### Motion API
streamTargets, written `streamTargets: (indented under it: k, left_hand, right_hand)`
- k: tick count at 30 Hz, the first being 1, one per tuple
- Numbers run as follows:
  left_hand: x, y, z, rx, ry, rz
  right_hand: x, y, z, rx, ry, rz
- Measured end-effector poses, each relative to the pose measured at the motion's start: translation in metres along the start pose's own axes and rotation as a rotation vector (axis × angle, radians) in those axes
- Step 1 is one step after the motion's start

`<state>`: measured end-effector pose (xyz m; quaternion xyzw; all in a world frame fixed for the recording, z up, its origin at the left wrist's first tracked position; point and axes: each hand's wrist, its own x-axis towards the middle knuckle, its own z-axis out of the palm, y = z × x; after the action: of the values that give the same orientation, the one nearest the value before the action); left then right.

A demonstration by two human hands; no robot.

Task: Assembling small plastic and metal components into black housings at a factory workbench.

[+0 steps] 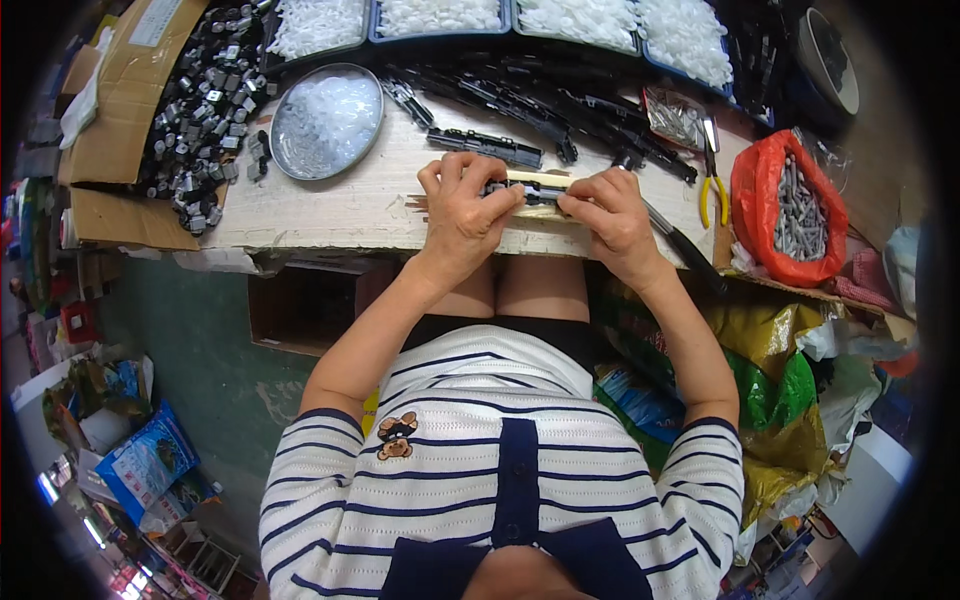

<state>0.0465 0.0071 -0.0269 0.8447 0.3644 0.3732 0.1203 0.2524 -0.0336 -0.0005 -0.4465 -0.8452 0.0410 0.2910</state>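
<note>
On the table [335, 218], 4 trays [440, 36] lie far, a dish [312, 177] left, pliers [711, 170] right, a bag [750, 190] farther right, and the held part [541, 193] near.

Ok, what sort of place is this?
Likely a small assembly workshop: trays of white parts, a cardboard box of dark pieces, and a red bag of metal pieces at one worktable.

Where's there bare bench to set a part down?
Widest patch: white tabletop between the round metal tray, left hand and front edge. Narrower: between right hand and yellow-handled pliers, beside a black-handled tool. Crowded: beyond the hands, black parts, then bins of white pieces.
</note>
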Motion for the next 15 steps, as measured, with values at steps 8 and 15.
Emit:
streamTargets:
  k: [8, 15]
  left_hand:
    - [-0.002, -0.003, 0.004, -0.062, 0.048, -0.004]
    - [0.004, -0.001, 0.007, -0.073, 0.037, 0.006]
  right_hand:
    - [-0.005, 0.004, 0.001, 0.089, -0.004, 0.037]
    - [-0.039, 0.012, -0.021, -0.205, 0.173, 0.333]
